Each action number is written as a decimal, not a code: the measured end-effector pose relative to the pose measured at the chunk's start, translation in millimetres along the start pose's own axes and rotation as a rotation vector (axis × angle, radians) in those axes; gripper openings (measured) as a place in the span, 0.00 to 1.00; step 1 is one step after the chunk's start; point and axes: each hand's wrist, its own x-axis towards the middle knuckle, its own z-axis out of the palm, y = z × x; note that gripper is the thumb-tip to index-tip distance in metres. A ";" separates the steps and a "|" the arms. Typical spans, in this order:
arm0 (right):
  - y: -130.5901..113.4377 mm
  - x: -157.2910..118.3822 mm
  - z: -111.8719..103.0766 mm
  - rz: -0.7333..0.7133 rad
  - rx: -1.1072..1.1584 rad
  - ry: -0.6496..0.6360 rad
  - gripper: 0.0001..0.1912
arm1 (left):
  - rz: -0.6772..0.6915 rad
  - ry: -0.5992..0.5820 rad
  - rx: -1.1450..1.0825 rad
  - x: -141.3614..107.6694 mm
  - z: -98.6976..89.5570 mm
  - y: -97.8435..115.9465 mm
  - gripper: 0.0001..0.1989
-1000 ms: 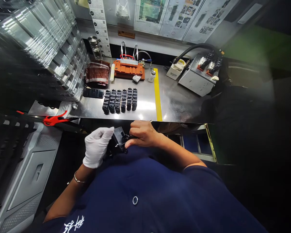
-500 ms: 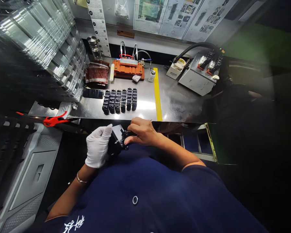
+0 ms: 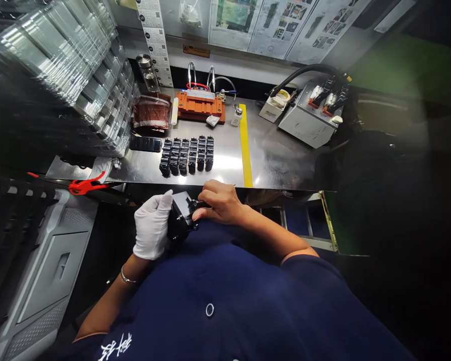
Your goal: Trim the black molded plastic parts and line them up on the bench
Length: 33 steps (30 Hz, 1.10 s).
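Note:
My left hand [image 3: 151, 224], in a white glove, is closed around the left side of a black boxy part [image 3: 177, 223] with a shiny grey upper face. It is held tilted in front of my body, just below the bench edge. My bare right hand [image 3: 222, 203] is closed at the part's right side, thumb below and fingers curled above. Between those fingers sits a slim dark piece [image 3: 200, 204]; whether it is a tool or belongs to the part I cannot tell. Several black moulded parts [image 3: 184, 156] stand in a row on the bench beyond my hands.
On the metal bench [image 3: 278, 160] are a phone [image 3: 146, 144], an orange fixture [image 3: 200, 105], a small bottle [image 3: 236, 117], yellow tape [image 3: 245, 145] and a grey metal box [image 3: 308, 120]. Wrapped trays [image 3: 75, 75] are stacked at left. A red air gun [image 3: 86, 185] hangs at the front edge.
Both hands keep their hold on the black part, which is turned very slightly. The whole view has shifted a little; nothing was taken up or let go.

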 end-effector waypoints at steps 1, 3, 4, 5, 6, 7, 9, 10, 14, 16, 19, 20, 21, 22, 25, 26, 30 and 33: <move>-0.6 0.0 0.0 0.006 -0.006 -0.008 0.34 | -0.002 0.003 -0.004 -0.3 0.1 0.5 0.27; -1.9 -0.2 -0.2 0.001 -0.011 -0.023 0.34 | -0.008 0.013 -0.007 -0.8 0.6 1.3 0.28; -2.6 -0.1 -0.5 -0.001 -0.010 -0.030 0.34 | -0.010 0.018 -0.007 -1.0 1.0 1.6 0.28; -3.4 0.3 -1.2 0.001 -0.004 -0.041 0.33 | -0.010 0.020 -0.003 -1.1 1.4 1.9 0.28; -4.0 1.0 -2.3 0.013 0.010 -0.062 0.33 | -0.011 0.021 0.001 -1.1 1.7 2.0 0.28; -4.5 2.0 -3.9 0.034 0.037 -0.093 0.33 | -0.010 0.020 0.007 -1.2 1.8 2.1 0.28; -4.7 4.8 -8.8 0.089 0.140 -0.204 0.33 | -0.003 0.012 0.020 -1.1 1.6 2.2 0.27; -4.2 6.2 -11.8 0.109 0.220 -0.286 0.33 | 0.003 0.004 0.026 -0.9 1.4 2.2 0.27; -1.2 7.6 -21.6 0.087 0.563 -0.563 0.34 | 0.013 -0.020 0.007 2.7 1.1 3.8 0.25; -0.6 5.4 -22.1 0.126 0.630 -0.532 0.34 | -0.006 -0.036 -0.021 7.1 1.8 4.7 0.25; -1.8 0.1 -16.4 0.252 0.511 -0.308 0.31 | -0.089 -0.087 -0.043 15.5 2.8 4.3 0.26; -2.5 -1.9 -13.4 0.273 0.425 -0.226 0.30 | -0.131 -0.103 -0.048 18.1 2.9 3.3 0.26; -3.1 -3.9 -10.2 0.279 0.332 -0.158 0.28 | -0.174 -0.119 -0.051 20.3 3.0 2.0 0.27; -3.6 -5.9 -7.0 0.272 0.243 -0.106 0.26 | -0.212 -0.131 -0.053 22.0 3.0 0.3 0.28; -4.2 -10.3 0.0 0.246 0.056 -0.041 0.22 | -0.250 -0.149 -0.037 24.6 2.4 -5.4 0.29; -4.1 -11.1 1.3 0.236 0.024 -0.037 0.22 | -0.247 -0.153 -0.029 25.0 2.0 -7.3 0.29; -3.8 -11.5 3.7 0.213 -0.040 -0.038 0.21 | -0.253 -0.170 -0.018 26.3 0.2 -12.5 0.29; -4.2 -10.3 4.6 0.223 -0.059 -0.063 0.20 | -0.236 -0.170 -0.030 27.3 -0.6 -13.6 0.28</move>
